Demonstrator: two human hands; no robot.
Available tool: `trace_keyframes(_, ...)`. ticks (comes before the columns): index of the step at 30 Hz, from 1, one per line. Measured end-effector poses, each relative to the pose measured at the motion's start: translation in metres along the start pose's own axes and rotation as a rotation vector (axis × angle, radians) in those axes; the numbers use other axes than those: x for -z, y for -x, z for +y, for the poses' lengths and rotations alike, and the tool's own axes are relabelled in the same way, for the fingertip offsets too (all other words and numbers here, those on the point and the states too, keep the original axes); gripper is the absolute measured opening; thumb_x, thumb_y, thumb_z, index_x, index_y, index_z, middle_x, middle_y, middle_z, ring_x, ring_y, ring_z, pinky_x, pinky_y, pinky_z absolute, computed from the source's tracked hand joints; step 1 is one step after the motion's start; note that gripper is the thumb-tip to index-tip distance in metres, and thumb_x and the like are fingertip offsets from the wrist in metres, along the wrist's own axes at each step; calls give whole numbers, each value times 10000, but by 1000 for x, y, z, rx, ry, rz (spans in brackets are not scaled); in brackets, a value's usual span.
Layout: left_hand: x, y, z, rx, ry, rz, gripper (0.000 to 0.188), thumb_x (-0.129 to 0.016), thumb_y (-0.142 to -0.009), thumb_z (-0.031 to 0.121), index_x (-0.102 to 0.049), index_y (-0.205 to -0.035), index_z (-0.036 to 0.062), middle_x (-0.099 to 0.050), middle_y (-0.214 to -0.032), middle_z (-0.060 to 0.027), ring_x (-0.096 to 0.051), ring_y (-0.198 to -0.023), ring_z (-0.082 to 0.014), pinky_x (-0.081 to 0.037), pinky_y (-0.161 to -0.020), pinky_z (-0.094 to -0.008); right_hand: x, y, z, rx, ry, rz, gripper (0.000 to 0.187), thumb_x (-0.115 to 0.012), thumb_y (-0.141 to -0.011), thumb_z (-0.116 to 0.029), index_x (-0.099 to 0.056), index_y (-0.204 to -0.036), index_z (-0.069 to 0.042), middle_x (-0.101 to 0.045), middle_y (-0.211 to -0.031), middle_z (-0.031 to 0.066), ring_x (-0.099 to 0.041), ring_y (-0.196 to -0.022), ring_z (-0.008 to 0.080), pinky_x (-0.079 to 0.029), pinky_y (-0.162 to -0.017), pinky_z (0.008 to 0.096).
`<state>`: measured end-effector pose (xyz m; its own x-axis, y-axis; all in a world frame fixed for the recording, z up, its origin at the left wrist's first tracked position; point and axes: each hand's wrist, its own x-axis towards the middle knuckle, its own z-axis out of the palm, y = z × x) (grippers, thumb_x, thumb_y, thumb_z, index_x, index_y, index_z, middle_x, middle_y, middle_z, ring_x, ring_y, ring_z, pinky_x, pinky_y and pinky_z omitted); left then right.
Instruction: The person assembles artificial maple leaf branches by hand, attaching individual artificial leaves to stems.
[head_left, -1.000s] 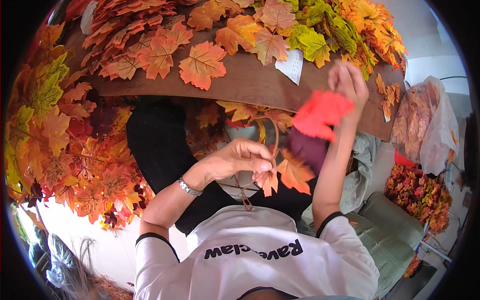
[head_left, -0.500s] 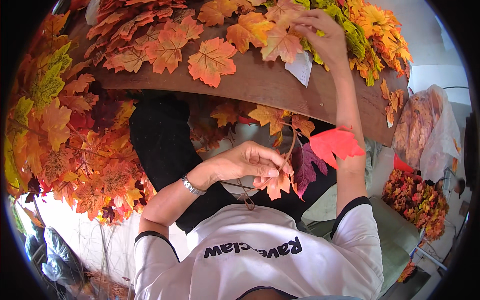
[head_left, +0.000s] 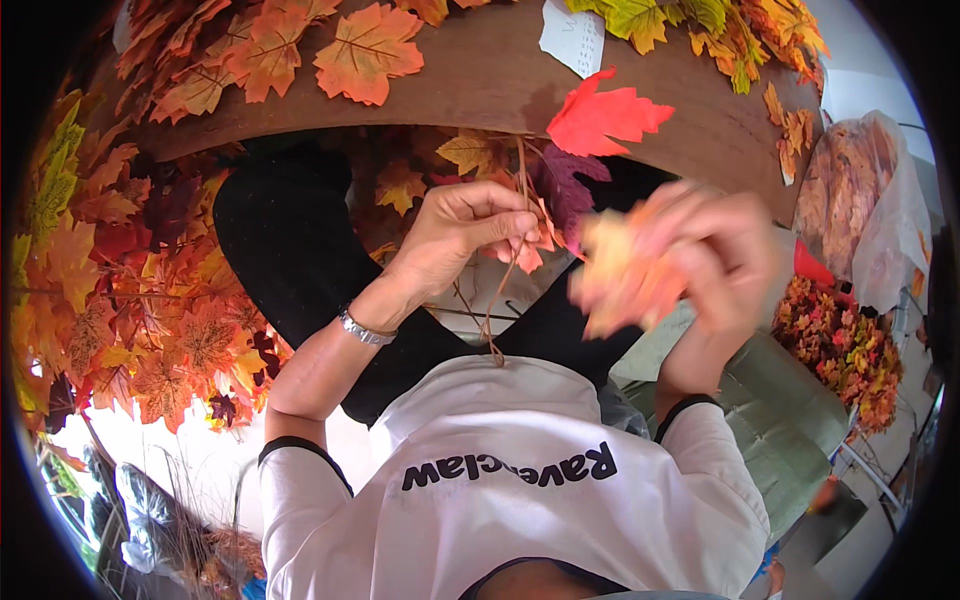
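My left hand [head_left: 470, 225] is closed round a thin brown artificial stem [head_left: 500, 290], thumb and fingers pinching it above my lap. On the stem's far side hang a bright red leaf [head_left: 608, 118] and a purple leaf [head_left: 572, 190], with a small orange leaf [head_left: 541, 245] close by my left fingertips. To the right, my right hand [head_left: 728, 250] grips a yellow-orange artificial maple leaf [head_left: 625, 275]; both are smeared by motion. Whether that leaf touches the stem cannot be made out.
A brown tabletop [head_left: 480, 100] curves in front of me, bearing orange leaves [head_left: 370, 52], green-yellow leaves [head_left: 640, 20] and a white paper slip [head_left: 573, 38]. Dense autumn foliage [head_left: 170, 330] stands at my left. On the right are a plastic bag [head_left: 880, 200] and a leaf bunch [head_left: 840, 350].
My right hand has come back from the leaves on the table toward my lap with a yellow-orange leaf. The left hand and stem have shifted slightly left and farther away.
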<state>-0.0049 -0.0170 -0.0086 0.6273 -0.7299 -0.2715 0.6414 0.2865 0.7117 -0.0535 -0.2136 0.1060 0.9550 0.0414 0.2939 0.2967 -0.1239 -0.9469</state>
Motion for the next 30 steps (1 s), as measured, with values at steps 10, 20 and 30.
trace_keyframes(10,-2,-3,1,-53,14,23,113,-582,-844,122,-585,-853,9,-603,-737,-47,-575,-645,-101,-429,-564,-207,-46,46,56,-406,49,33,64,-596,-800,-10,-588,-836,42,-631,-744,66,-572,-680,68,-454,-616,213)
trace_keyframes(20,0,-1,0,-107,-54,26,101,-583,-844,120,-580,-835,19,-597,-735,-43,-565,-649,-95,-428,-566,-208,-52,43,64,-322,64,81,68,-618,-782,6,-587,-831,43,-610,-712,53,-528,-623,50,-431,-563,193)
trace_keyframes(30,1,-1,0,-117,-60,80,87,-598,-830,94,-596,-843,9,-590,-743,-34,-533,-636,-78,-435,-579,-211,-55,43,66,-316,90,90,70,-625,-776,4,-590,-824,40,-603,-700,53,-527,-601,53,-425,-541,197)
